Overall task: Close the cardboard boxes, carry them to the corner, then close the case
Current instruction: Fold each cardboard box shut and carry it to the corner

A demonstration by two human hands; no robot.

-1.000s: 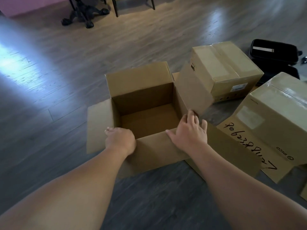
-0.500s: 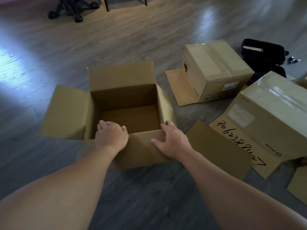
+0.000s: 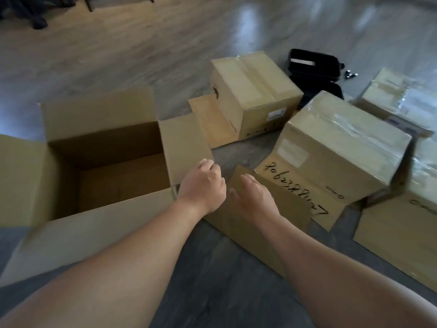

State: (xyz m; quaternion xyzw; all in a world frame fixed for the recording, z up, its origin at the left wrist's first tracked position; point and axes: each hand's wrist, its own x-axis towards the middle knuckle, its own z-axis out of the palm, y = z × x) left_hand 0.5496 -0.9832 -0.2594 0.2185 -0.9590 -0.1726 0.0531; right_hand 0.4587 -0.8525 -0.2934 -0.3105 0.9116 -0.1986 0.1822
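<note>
Head view: left hand [image 3: 203, 185] pinches the open box's [image 3: 113, 147] right side flap [image 3: 184, 145] at its near corner, while the flat, relaxed right hand [image 3: 254, 197] rests on a floor-lying flap [image 3: 272, 209] just right of it

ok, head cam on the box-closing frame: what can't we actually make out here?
- Left hand: fingertips curl over the open box's right flap; grip hidden behind the hand.
- Black case: lower half hidden by taped boxes; contents too dark.
- Small dark bits beside the case: too small to identify.
- Right-edge boxes: cut off by the frame.
</note>
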